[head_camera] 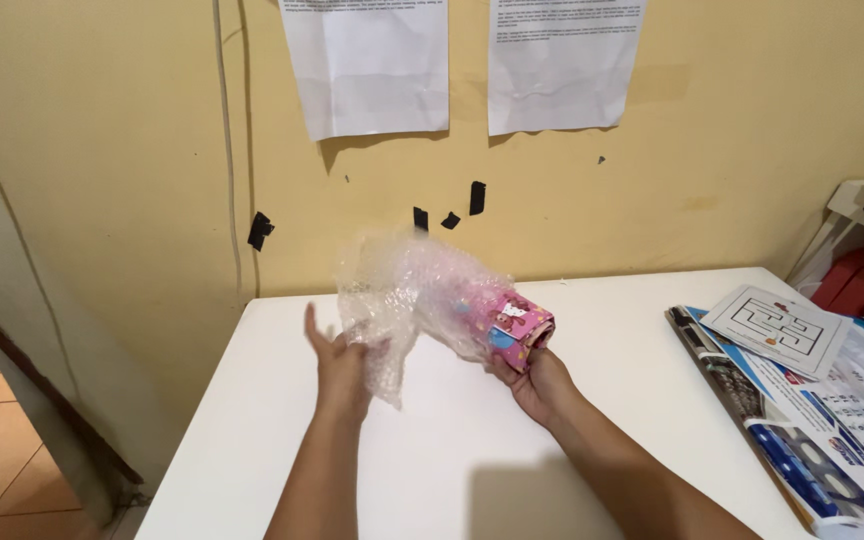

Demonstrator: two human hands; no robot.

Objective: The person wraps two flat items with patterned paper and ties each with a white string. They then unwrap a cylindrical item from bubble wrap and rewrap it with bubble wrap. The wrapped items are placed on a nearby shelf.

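- My right hand (537, 385) is closed around the lower end of a pink patterned roll (507, 325), holding it tilted above the white table (432, 460).
- Bubble wrap (402, 295) covers the roll's upper part (its pink end pokes out bare) and hangs down on the left.
- My left hand (337, 365) is open, fingers spread upward, touching the hanging flap of wrap.
- A calendar (812, 430) lies at the table's right edge, with a maze sheet (777, 328) on top.
- Two paper sheets (367, 60) hang on the yellow wall.
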